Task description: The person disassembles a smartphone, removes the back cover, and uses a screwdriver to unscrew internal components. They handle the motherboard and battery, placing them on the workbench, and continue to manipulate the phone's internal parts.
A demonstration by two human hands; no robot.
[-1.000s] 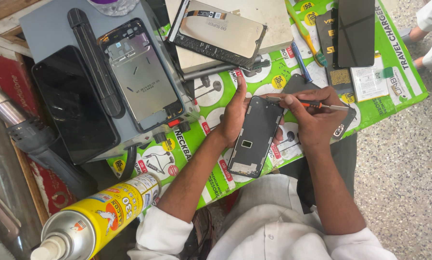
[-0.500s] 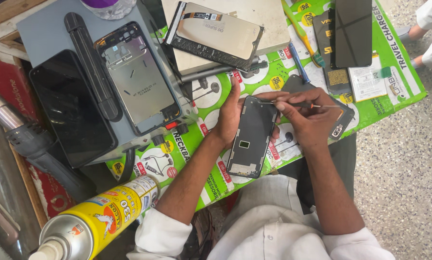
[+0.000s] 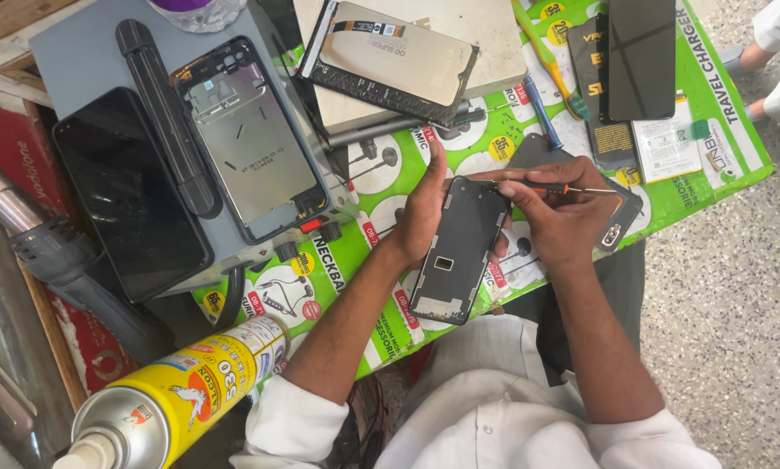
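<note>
1. The phone body (image 3: 458, 252) lies on the table (image 3: 720, 130), between the left hand (image 3: 425, 208) and the right hand (image 3: 564, 221).
2. Left of it, a metal frame (image 3: 251, 143) and a dark screen (image 3: 129, 191) rest on a grey box (image 3: 77, 61).
3. Farther off lies a display panel (image 3: 390, 61).
4. At the near left stands a spray can (image 3: 173, 399).
5. At the far right lies another phone (image 3: 640, 56).

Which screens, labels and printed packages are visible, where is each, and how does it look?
Yellow spray can: bottom left, lying cylinder, colourful label.
Dark glass phone screen: left, on the grey box, black rectangle.
Green printed sheet: covers the table, white circles.
White label: right, on the sheet, small rectangle.
</note>
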